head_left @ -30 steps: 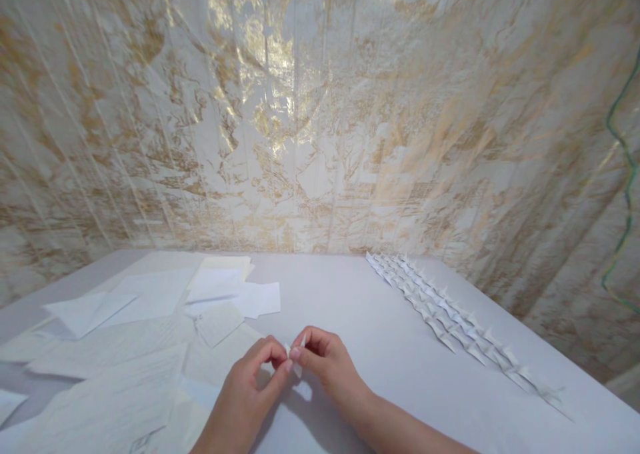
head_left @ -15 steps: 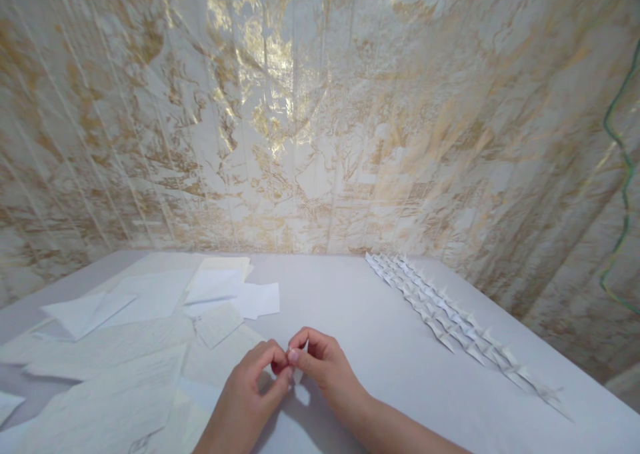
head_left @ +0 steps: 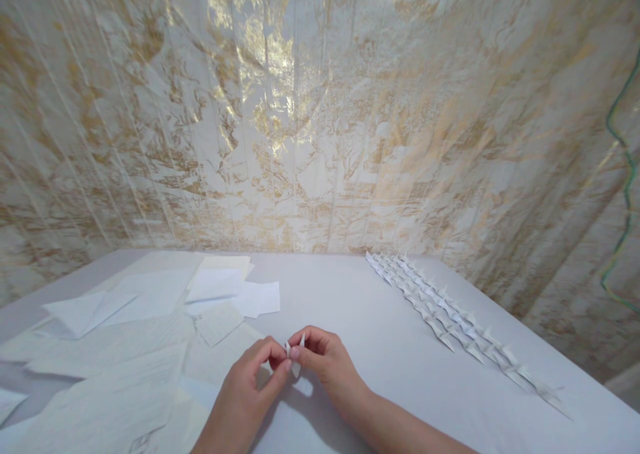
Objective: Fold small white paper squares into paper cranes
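Between my two hands is a small white folded paper piece [head_left: 296, 370], with narrow pointed tips sticking up past the fingers. My left hand [head_left: 256, 377] pinches its left side between thumb and forefinger. From the other side, the thumb and forefinger of my right hand [head_left: 325, 364] are closed on it, and both sets of fingertips nearly meet. Much of the folded paper is covered by the fingers. It is held just above the table [head_left: 340, 294], where the hands cast a shadow.
Loose sheets of paper [head_left: 110, 387], some with writing, overlap across the left of the table. Folded blank papers [head_left: 215, 285] lie at their far end. Long rows of small folded paper cranes [head_left: 465, 331] run along the right side. A patterned curtain [head_left: 310, 121] hangs behind.
The fingers have shifted slightly around the folded paper, and its pointed tips now show above them. Papers and rows on the table stay where they were.
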Available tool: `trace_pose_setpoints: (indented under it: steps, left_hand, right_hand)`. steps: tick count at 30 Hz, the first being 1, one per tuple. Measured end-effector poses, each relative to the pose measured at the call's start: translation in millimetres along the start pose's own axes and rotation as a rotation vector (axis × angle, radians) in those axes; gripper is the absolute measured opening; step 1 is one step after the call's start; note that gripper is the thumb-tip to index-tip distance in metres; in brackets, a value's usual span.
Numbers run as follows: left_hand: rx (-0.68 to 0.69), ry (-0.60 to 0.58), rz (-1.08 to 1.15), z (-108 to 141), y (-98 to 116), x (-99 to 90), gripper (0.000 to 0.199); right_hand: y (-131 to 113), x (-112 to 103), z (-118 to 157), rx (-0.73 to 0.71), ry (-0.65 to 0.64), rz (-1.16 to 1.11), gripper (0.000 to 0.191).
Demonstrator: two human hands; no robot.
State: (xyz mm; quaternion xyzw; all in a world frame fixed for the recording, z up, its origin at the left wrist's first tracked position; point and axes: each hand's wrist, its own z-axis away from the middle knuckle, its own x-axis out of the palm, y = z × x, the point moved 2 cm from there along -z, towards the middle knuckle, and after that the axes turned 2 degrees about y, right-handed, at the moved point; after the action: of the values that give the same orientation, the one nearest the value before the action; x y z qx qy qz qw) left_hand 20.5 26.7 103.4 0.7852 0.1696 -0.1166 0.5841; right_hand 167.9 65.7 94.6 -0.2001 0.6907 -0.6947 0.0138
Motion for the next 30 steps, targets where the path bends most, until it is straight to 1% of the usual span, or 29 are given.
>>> trace_pose_setpoints:
  steps: [5, 9, 12, 15, 18, 20, 22, 24, 27, 30]
  left_hand:
    - [-0.014, 0.002, -0.003, 1.1, -0.1, -1.7, 0.028]
    - [0.007, 0.064, 0.026, -1.7, 1.7, -5.5, 0.023]
    - [0.023, 0.094, 0.039, -4.4, 4.4, -6.6, 0.023]
    - [0.008, 0.103, 0.055, -4.8, 6.1, -6.5, 0.024]
    - [-0.031, 0.103, 0.067, -3.3, 6.0, -5.9, 0.024]
    - [-0.063, 0.094, 0.083, -2.5, 5.5, -5.3, 0.024]
    - [-0.093, 0.085, 0.1, -2.2, 5.3, -4.7, 0.025]
    - [-0.122, 0.073, 0.113, -2.5, 5.4, -4.0, 0.029]
    - [-0.167, 0.055, 0.122, -3.5, 4.6, -3.1, 0.035]
    - [-0.207, 0.047, 0.162, -4.2, 2.6, -2.2, 0.035]
  right_hand:
    - [-1.3, -1.5, -0.2, -0.032, 0.012, 0.022, 0.038]
    - [-1.2, -5.2, -1.0, -0.082, 0.048, 0.091, 0.036]
    - [1.4, -6.3, -1.8, -0.086, 0.054, 0.105, 0.034]
    - [3.2, -6.0, -1.4, -0.101, 0.052, 0.127, 0.033]
    - [1.2, -5.7, 0.4, -0.151, 0.053, 0.173, 0.031]
    - [-2.5, -6.0, 2.2, -0.218, 0.05, 0.224, 0.028]
    - [-7.0, -6.6, 4.1, -0.316, 0.027, 0.313, 0.024]
    - [-10.8, -7.3, 5.4, -0.444, -0.017, 0.447, 0.02]
    - [-13.8, -7.6, 6.3, -0.67, -0.094, 0.654, 0.02]
    - [-15.1, -7.3, 6.6, -0.83, -0.123, 0.763, 0.02]
